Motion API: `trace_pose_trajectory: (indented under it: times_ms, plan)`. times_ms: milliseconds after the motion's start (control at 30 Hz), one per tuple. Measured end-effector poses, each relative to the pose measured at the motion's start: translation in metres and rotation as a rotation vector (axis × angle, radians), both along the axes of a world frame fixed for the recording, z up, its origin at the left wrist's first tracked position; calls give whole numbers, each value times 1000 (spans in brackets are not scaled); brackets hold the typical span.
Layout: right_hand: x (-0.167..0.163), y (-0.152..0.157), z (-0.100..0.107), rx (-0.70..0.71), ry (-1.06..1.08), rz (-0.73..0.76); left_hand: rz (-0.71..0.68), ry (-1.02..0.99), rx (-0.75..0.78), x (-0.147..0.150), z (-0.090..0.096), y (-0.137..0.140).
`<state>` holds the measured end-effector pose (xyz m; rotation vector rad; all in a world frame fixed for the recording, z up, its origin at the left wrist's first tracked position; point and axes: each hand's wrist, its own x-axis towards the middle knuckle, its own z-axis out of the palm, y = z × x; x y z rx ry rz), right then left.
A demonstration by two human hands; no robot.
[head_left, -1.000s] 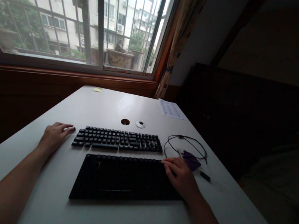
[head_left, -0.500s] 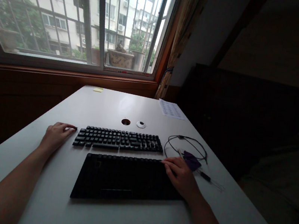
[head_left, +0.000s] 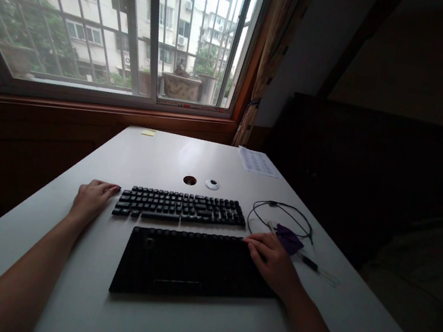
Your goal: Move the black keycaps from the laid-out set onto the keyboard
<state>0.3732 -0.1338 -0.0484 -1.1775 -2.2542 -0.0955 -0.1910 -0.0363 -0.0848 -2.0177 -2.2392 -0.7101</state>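
Toward the desk's middle, black keycaps (head_left: 181, 207) lie in rows, set out like a keyboard. Nearer to me sits a black keyboard (head_left: 188, 267) with a dark, mostly bare top and a line of keycaps along its far edge. My left hand (head_left: 92, 201) rests on the desk just left of the rows, fingers drawn together around a small dark piece that looks like a keycap. Over the keyboard's right part lies my right hand (head_left: 272, 259), thumb and fingers closed at the far edge by the keycap line. Whatever is between those fingertips is hidden.
Right of the rows are a coiled black cable (head_left: 281, 212), a purple cloth (head_left: 289, 239) and a wire tool with a black handle (head_left: 309, 263). Farther back are a cable hole (head_left: 189, 180), its white cover (head_left: 212, 185), printed paper (head_left: 259, 162) and a yellow note (head_left: 148, 132).
The whole view has shifted slightly, so things appear a little farther right. My left fingers look more bunched around the small dark piece. My right hand stays at the keyboard's far edge.
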Motion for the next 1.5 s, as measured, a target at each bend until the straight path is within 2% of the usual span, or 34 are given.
trace_pose_trajectory:
  times_ms: [367,633,833,1000,1133,1267,1333,1500]
  plan:
    - [-2,-1,3,-9,4,-6,62,-30,16,7,3,-2]
    - [0,0,0,-7,-5,-12,7,-130,55,6,9,-6]
    - [-2,-1,2,5,13,1,-58,-303,147,13,22,-13]
    - [-4,-2,4,5,11,-2,-228,-375,189,35,48,-28]
    - [-3,-2,3,12,13,-5,-513,-355,183,57,68,-43]
    - [-1,-1,0,19,3,0,-764,-295,106,69,79,-59]
    - [-1,0,-2,18,-6,6,-821,-261,69,71,82,-67]
    - [-4,-2,-3,6,-17,-7,-847,-206,18,70,88,-86]
